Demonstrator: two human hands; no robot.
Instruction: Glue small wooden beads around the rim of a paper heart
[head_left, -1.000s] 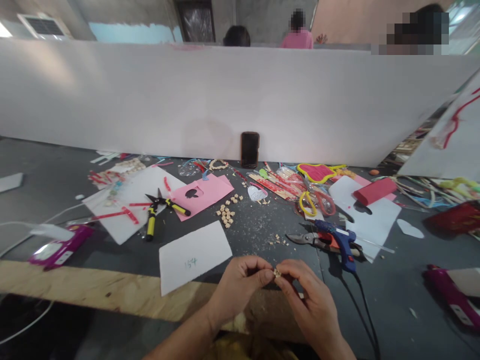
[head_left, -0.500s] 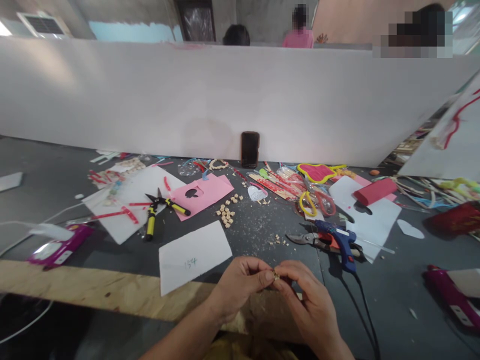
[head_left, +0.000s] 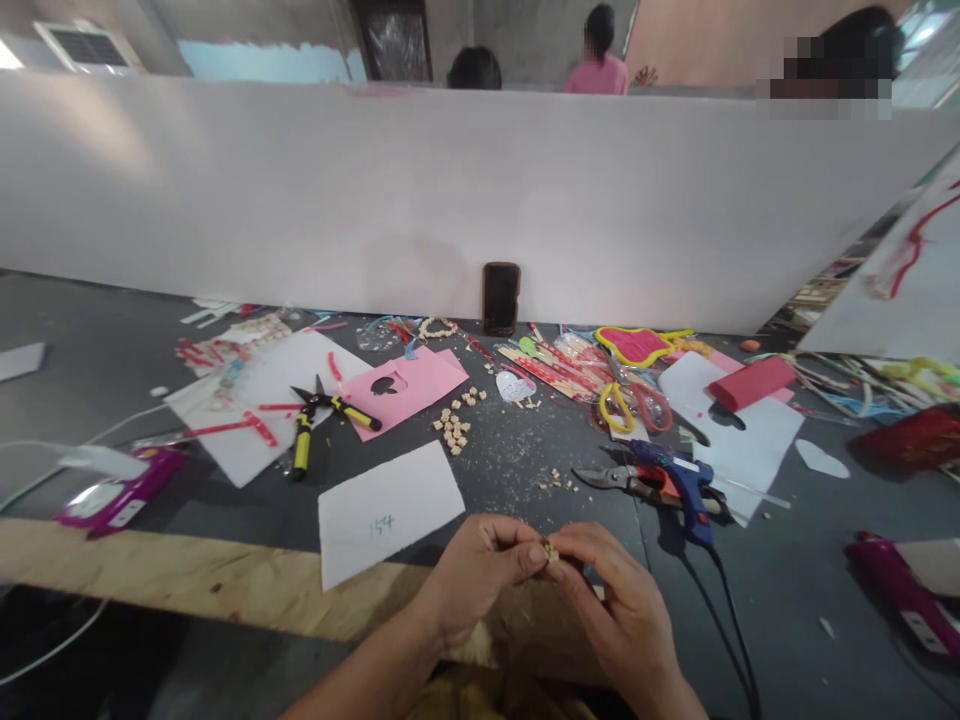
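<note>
Far left of the phone (head_left: pixel 501 298), a purple power strip (head_left: pixel 124 490) is lying nearer the person, with a white plug (head_left: pixel 112 461) sitting on it. Closer in on the phone's left, a white sheet (head_left: pixel 240 440) is spreading under red strips (head_left: pixel 259 428), and pliers with yellow-and-black handles (head_left: pixel 301 445) are resting open partly over it. Next towards the phone, a pink card (head_left: pixel 431 385) is showing a dark cut-out shape, while a white card (head_left: pixel 390 530) marked "154" is lying on the person's side of it. A heap of pale pieces (head_left: pixel 454 432) is sitting left of the phone and nearer the person.

In front of the phone, well towards the person, the left hand (head_left: pixel 491 565) is pinching a small pale piece (head_left: pixel 552 553) between thumb and forefinger. The piece is sitting slightly right of the phone's line, and the right hand (head_left: pixel 619 590) is gripping it from the other side, so the fingertips are nearly meeting around it.

Right of the phone and nearer the person, pruning shears (head_left: pixel 607 478) are lying beside a blue glue gun (head_left: pixel 686 485). Farther right of the phone, a red block (head_left: pixel 750 382) is resting on white paper (head_left: pixel 772 440), a white heart (head_left: pixel 823 459) is lying just beyond, and another purple strip (head_left: pixel 911 590) is lying farthest right.
</note>
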